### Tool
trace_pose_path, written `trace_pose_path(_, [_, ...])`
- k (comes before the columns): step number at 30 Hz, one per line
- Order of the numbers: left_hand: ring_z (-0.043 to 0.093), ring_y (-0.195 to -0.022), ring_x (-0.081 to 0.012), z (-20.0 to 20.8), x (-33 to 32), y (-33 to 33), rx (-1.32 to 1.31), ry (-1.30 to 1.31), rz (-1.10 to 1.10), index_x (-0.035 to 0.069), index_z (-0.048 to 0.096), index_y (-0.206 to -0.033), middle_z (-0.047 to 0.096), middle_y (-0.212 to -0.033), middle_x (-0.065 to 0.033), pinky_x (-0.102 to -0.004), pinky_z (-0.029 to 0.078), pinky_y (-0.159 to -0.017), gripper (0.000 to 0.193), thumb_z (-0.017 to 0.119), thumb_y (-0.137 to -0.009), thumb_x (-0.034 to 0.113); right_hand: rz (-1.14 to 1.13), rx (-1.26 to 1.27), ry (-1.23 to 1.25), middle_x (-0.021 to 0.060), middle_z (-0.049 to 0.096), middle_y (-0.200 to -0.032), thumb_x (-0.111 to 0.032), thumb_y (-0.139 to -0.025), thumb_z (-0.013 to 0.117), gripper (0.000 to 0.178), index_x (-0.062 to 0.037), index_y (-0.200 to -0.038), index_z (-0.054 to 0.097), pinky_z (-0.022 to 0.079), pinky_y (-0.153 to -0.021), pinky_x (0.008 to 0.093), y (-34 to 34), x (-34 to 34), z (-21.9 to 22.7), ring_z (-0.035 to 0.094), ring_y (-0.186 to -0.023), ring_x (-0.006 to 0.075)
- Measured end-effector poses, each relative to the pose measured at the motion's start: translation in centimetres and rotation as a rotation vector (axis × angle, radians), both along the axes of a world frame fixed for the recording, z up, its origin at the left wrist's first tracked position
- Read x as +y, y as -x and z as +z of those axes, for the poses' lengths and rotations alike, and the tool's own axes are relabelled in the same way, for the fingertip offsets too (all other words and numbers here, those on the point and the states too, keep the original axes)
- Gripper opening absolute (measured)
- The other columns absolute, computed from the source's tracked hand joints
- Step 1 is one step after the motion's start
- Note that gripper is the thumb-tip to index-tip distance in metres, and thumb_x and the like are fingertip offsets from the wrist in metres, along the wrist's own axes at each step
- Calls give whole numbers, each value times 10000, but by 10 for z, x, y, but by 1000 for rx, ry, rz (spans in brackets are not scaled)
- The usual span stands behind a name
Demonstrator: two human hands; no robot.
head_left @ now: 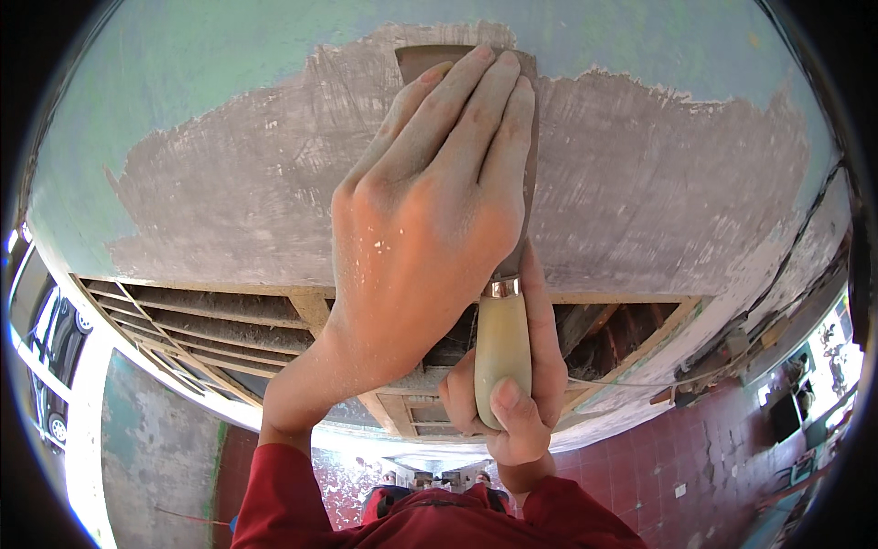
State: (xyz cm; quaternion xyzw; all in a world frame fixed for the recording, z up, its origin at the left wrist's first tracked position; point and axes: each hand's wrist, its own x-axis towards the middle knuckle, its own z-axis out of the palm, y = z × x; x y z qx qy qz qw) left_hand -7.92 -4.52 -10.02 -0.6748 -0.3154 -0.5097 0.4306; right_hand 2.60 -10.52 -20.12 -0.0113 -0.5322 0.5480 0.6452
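Note:
A scraper with a wide dark metal blade (pixel 421 60), a shiny ferrule and a cream handle (pixel 501 352) lies against the wall, blade end upward. My right hand (pixel 526 416) is closed around the handle, thumb across its lower end. Stretched flat over the blade, my left hand (pixel 425 206) has its fingers pointing up, fingertips near the blade's far edge; its thumb is hidden. Pale dust coats the left fingers, and small flakes sit on the back of that hand. Around the blade spreads a bare grey-brown patch of wall (pixel 668 183), ragged where it meets green-blue paint (pixel 247 46).
Below the patch is a wooden frame with dusty slats (pixel 210 320). A cable (pixel 805 224) runs down the wall at right. Red floor tiles (pixel 640 467) lie below, with a dark chair-like object (pixel 785 416) farther right. A car (pixel 57 366) shows at far left.

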Motion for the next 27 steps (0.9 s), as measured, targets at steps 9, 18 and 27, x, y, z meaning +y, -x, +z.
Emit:
trace_pose_path(9, [644,-1238,-308,-5,-5,6,33,8,33,12,698,-1216,687,-1288,-123,-379,567,-975,432,661,-785,3,3,-92,1,283,548,-1380,-237,-940,582,970,83,-1585,-67,260,-394,258,-5,-7,-2,381,-394,63])
trace_pose_path(18, [649,-1230,-318,-2,-4,10,23,45,-35,-2,695,-1210,697,-1263,-138,-390,560,-970,433,660,-779,-4,-6,-101,24,256,382,-1556,-252,-941,578,958,65,-1596,-45,245,-394,246,-1,-10,4,377,-404,57])
trace_pose_path(27, [650,-1227,-314,2,0,13,18,20,-47,-4,697,-1205,696,-1272,-133,-387,558,-978,422,644,-787,3,5,-111,-56,230,384,-1554,-213,-954,551,925,67,-1593,-57,252,-395,249,4,3,-2,370,-409,56])
